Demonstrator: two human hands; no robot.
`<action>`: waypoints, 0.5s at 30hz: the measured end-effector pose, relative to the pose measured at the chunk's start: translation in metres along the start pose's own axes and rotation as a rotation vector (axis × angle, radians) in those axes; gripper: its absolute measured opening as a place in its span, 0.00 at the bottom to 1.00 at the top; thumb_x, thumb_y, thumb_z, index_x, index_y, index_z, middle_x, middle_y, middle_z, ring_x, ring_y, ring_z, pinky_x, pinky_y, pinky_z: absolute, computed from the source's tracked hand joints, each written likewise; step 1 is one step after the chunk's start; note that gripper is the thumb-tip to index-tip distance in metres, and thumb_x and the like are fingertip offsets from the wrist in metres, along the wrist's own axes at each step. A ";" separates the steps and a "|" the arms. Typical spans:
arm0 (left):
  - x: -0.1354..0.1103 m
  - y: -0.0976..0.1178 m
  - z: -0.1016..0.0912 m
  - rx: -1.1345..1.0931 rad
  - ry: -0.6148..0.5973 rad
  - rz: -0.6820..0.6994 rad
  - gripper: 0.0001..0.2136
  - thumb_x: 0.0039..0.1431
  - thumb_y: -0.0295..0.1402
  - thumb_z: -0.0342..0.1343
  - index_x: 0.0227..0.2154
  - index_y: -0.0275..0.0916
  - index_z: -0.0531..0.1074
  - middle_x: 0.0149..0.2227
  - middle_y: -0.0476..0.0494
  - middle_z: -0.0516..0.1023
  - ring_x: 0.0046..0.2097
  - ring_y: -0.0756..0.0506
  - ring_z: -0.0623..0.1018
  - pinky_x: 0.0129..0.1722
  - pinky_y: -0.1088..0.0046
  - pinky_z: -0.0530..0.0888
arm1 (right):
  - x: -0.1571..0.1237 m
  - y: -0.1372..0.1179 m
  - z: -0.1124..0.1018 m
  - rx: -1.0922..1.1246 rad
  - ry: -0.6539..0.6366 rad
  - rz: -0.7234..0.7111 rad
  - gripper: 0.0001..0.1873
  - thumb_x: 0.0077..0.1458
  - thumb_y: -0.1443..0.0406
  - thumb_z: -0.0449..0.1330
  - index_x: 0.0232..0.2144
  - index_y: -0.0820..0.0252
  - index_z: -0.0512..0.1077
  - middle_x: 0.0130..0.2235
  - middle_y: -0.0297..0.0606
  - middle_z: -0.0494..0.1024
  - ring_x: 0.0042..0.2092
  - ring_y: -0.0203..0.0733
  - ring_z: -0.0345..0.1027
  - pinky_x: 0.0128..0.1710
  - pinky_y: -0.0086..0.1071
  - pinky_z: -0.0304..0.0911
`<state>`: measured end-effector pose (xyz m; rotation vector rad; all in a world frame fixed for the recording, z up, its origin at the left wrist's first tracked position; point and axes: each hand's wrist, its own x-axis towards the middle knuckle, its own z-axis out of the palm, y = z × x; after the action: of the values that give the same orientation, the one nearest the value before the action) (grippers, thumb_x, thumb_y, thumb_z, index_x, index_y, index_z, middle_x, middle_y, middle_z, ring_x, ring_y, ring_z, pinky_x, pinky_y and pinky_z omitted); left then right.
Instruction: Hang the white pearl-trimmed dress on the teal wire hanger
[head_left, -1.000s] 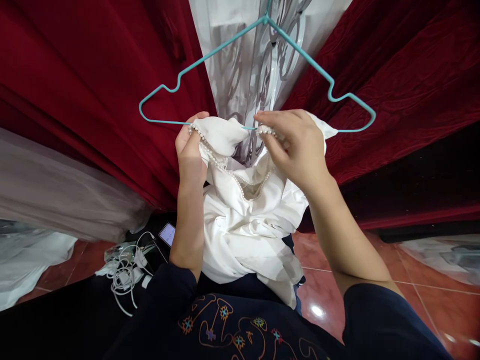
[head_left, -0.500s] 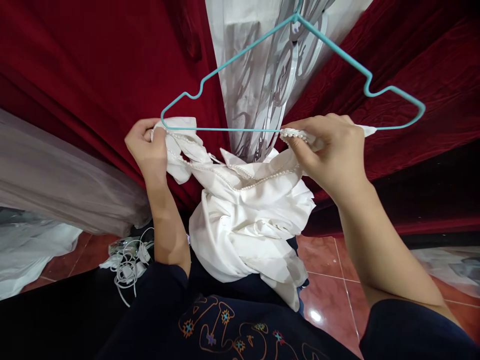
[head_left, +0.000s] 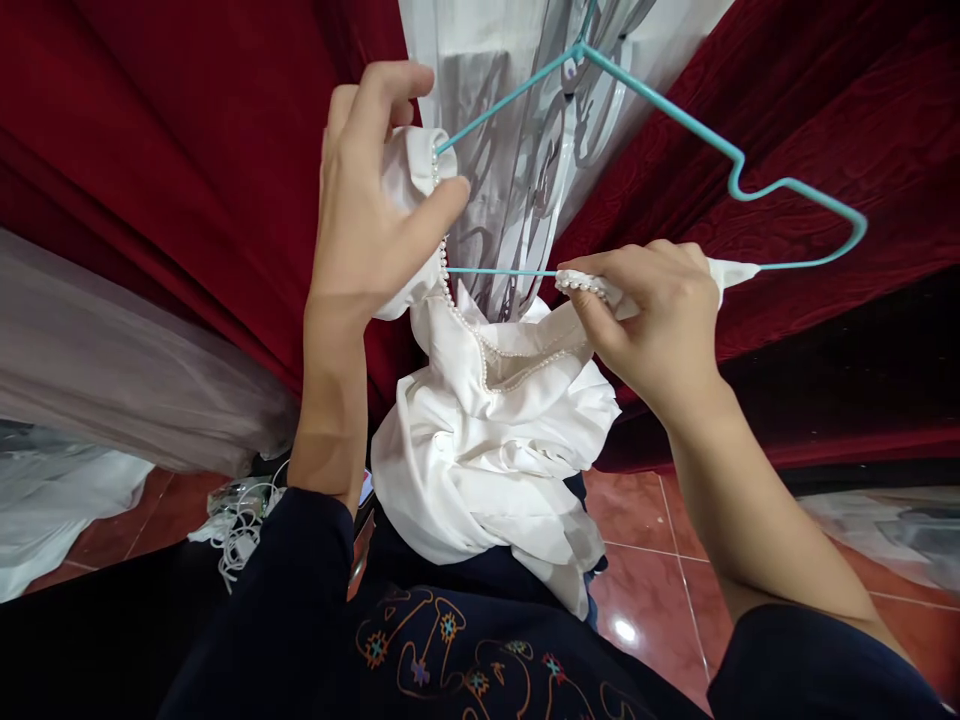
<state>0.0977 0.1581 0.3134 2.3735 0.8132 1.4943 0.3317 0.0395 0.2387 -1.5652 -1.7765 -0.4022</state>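
Observation:
A white garment [head_left: 487, 440] with a pearl-beaded neckline hangs bunched in front of me. My left hand [head_left: 367, 220] is raised and closed on the garment's left shoulder, which covers the left end of a teal wire hanger [head_left: 675, 110]. My right hand [head_left: 652, 310] pinches the beaded edge of the right shoulder at the hanger's bottom bar. The hanger's hook goes out of view at the top edge.
Dark red velvet curtains [head_left: 187, 150] hang on both sides of a white patterned sheer panel [head_left: 525, 120]. A grey cloth [head_left: 112, 380] drapes at the left. White cables [head_left: 240, 520] lie on the red tiled floor [head_left: 660, 580].
My left hand has lifted from the hanger's lower left corner up onto its left arm, pulling the garment's shoulder over that end. My right hand has stayed at the bottom bar.

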 end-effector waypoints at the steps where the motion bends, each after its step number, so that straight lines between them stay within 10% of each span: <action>1: -0.007 0.006 0.000 -0.018 0.040 0.025 0.24 0.56 0.20 0.66 0.54 0.41 0.74 0.54 0.43 0.73 0.58 0.42 0.73 0.57 0.64 0.73 | -0.001 0.001 0.001 -0.008 0.004 -0.003 0.11 0.66 0.57 0.58 0.42 0.52 0.79 0.35 0.38 0.80 0.37 0.47 0.67 0.43 0.44 0.57; 5: -0.043 0.024 0.002 -0.352 0.210 -0.041 0.07 0.66 0.24 0.59 0.42 0.40 0.80 0.43 0.45 0.78 0.47 0.46 0.79 0.48 0.69 0.75 | -0.001 0.003 0.006 0.003 0.018 -0.009 0.11 0.66 0.58 0.57 0.41 0.52 0.79 0.35 0.38 0.80 0.37 0.47 0.67 0.44 0.44 0.57; 8: -0.066 0.029 0.017 -0.632 -0.063 -0.281 0.12 0.73 0.34 0.55 0.36 0.38 0.81 0.32 0.46 0.80 0.31 0.50 0.79 0.33 0.72 0.75 | -0.002 0.004 0.009 0.020 0.042 -0.010 0.12 0.66 0.58 0.56 0.41 0.53 0.78 0.35 0.38 0.80 0.37 0.46 0.67 0.45 0.45 0.58; 11: -0.077 0.029 0.048 -0.881 -0.362 -0.597 0.14 0.72 0.42 0.57 0.48 0.37 0.79 0.46 0.41 0.85 0.45 0.45 0.85 0.45 0.70 0.81 | -0.002 0.003 0.011 0.047 0.074 -0.021 0.12 0.66 0.59 0.56 0.43 0.52 0.78 0.36 0.38 0.80 0.38 0.46 0.68 0.47 0.46 0.60; 15: -0.074 0.030 0.091 -1.341 -0.177 -0.741 0.16 0.79 0.38 0.41 0.53 0.38 0.71 0.57 0.42 0.78 0.66 0.42 0.75 0.65 0.61 0.72 | -0.004 0.001 0.013 0.121 0.173 -0.007 0.11 0.64 0.59 0.57 0.46 0.52 0.76 0.41 0.40 0.80 0.42 0.48 0.70 0.50 0.47 0.63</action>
<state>0.1637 0.1018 0.2291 1.0016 0.3303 0.9376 0.3290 0.0454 0.2262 -1.3977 -1.6427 -0.4130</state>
